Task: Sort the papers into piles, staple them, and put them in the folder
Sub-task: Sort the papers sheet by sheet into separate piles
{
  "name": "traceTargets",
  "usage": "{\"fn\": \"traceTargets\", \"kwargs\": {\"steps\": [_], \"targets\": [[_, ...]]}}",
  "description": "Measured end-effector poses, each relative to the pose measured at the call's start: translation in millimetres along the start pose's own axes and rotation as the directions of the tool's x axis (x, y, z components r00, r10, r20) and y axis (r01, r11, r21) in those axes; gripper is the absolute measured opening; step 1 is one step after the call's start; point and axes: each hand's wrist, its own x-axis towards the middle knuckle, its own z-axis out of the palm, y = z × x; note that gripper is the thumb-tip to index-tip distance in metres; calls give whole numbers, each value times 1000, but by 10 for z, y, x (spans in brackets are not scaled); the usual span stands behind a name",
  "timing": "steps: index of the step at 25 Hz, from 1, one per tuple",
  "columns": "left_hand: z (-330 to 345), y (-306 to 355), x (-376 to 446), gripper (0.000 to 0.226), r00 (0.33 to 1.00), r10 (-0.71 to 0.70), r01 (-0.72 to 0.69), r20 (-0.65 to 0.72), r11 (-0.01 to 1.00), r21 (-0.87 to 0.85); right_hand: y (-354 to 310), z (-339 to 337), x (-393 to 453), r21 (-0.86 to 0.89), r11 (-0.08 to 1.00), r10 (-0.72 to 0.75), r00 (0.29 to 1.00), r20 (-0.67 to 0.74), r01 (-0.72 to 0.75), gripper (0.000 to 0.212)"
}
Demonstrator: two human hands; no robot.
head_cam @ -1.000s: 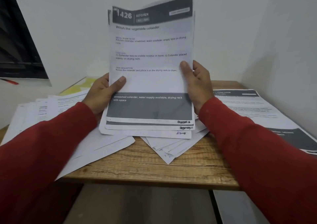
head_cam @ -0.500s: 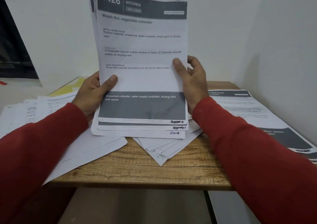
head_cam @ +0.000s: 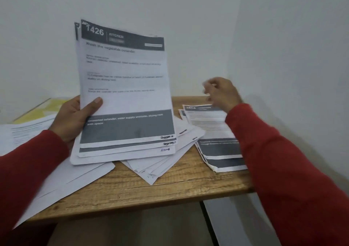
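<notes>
My left hand grips a stack of printed sheets upright by its left edge, thumb on the front page headed "1426 KITCHEN". My right hand hovers blurred to the right of the stack, above a pile of printed pages lying on the right side of the wooden table. Its fingers are curled and I see nothing in them. Loose white sheets lie fanned under the held stack. A yellow folder lies at the back left, partly covered by papers.
More sheets spread over the table's left side, and some overhang the front edge. White walls meet in a corner behind and to the right of the table. The floor shows below the front edge.
My right hand has let go of the stack's right edge and moved right, over the right-hand pile. My left hand alone now holds the stack, which sits a little lower and tilted.
</notes>
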Motion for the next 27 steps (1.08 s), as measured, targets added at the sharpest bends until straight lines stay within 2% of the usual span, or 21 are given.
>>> {"fn": "traceTargets", "kwargs": {"steps": [1, 2, 3, 4, 5, 9, 15, 23, 27], "targets": [[-3, -9, -1, 16, 1000, -5, 5, 9, 1000, -5, 150, -286, 19, -358, 932, 69, 998, 2, -63, 30], [5, -18, -5, 14, 1000, -8, 9, 20, 1000, -8, 290, -549, -12, -618, 775, 173, 985, 10, -130, 47], [4, -22, -5, 13, 1000, -9, 9, 26, 1000, -8, 403, -756, -72, -762, 625, 269, 963, 10, -167, 61], [-4, -24, -4, 12, 1000, -9, 9, 26, 1000, -8, 473, -875, -141, -829, 532, 332, 943, 13, -175, 67], [-11, -23, -7, 12, 1000, -12, 13, 22, 1000, -10, 496, -925, -213, -856, 491, 371, 928, 35, -164, 70], [-60, -27, -25, 10, 1000, -19, 19, 21, 1000, 17, 454, -799, -373, -858, 494, 477, 869, 131, -141, 73], [-98, -47, -4, 9, 999, -26, 25, 30, 999, 44, 538, -792, -475, -847, 490, 400, 917, 8, -207, 63], [-108, -101, 11, 8, 998, -25, 18, 61, 994, 106, 600, -768, -624, -831, 506, 356, 934, -43, -231, 63], [-117, -123, 33, 8, 997, -33, 26, 69, 994, 104, 586, -913, -625, -738, 615, 403, 915, -9, -278, 66]]}}
